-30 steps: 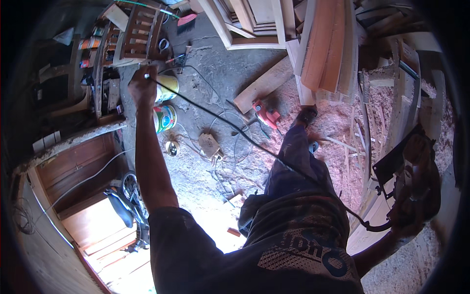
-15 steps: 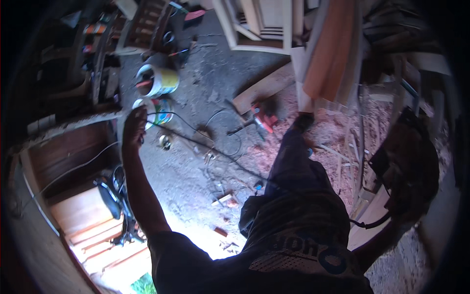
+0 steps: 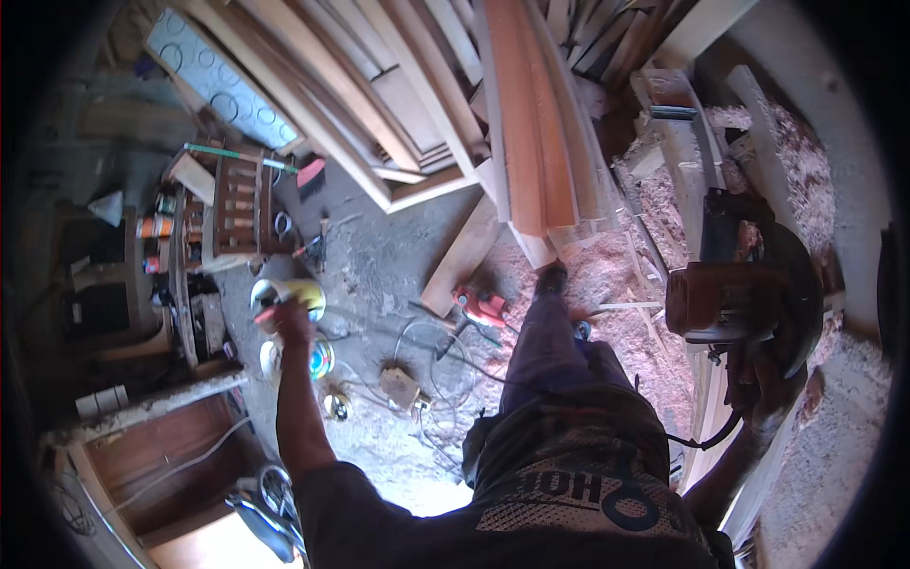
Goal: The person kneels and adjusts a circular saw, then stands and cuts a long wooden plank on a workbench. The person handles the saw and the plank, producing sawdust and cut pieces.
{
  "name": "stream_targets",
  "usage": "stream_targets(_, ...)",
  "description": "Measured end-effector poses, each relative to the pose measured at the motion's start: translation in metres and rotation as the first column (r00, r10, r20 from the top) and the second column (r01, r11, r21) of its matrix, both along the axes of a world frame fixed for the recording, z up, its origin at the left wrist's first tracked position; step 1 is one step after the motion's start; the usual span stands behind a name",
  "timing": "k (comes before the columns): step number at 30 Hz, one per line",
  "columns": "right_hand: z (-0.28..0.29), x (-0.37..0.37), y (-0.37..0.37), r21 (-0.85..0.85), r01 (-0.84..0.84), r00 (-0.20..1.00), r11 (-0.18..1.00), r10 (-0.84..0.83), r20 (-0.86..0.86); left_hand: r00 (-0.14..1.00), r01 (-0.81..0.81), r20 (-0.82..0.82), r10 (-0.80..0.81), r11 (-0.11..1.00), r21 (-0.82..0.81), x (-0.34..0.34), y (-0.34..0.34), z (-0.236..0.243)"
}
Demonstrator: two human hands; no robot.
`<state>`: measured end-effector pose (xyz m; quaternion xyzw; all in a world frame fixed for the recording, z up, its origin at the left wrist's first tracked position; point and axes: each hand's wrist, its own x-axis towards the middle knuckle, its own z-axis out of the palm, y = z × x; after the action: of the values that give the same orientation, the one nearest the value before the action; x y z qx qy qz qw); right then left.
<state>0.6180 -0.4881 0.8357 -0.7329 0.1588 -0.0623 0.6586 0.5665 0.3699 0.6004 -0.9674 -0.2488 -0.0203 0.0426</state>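
At the right, my right hand (image 3: pixel 770 387) is closed on the handle of a circular saw (image 3: pixel 722 302), held up above the boards. The saw's dark cord (image 3: pixel 711 442) loops from the handle back past my body. My left arm reaches out to the left. My left hand (image 3: pixel 290 321) shows in front of a yellow-and-white bucket (image 3: pixel 311 294), blurred, so its fingers cannot be made out. A dark cable (image 3: pixel 455 355) runs across the floor side from near that hand toward my waist; whether the hand still holds it is unclear.
Long planks (image 3: pixel 531 123) and wooden frames (image 3: pixel 431 194) lie ahead. A red power tool (image 3: pixel 482 308) sits on the floor amid shavings (image 3: pixel 607 261). A second bucket (image 3: pixel 322 358) and a slatted wooden piece (image 3: pixel 237 204) stand left, a wooden cabinet (image 3: pixel 171 427) nearer me.
My view has turned to the right. Half a second ago my left hand gripped the cable; now it appears over the buckets. The saw, dark before, shows more clearly, still in my right hand.
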Motion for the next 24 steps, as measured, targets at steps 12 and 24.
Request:
stream_targets(12, 0.002, -0.048, -0.022, -0.140, 0.383, 0.917, 0.913, -0.358, 0.176, 0.717, 0.491, -0.627, -0.304, 0.859, 0.145, 0.151, -0.125, 0.140)
stream_targets(24, 0.006, -0.061, 0.025, 0.041, 0.541, 0.840, 0.840, -0.537, -0.080, 0.594, 0.228, 0.000, -0.805, 0.169, -0.959, 0.174, -0.495, -0.037)
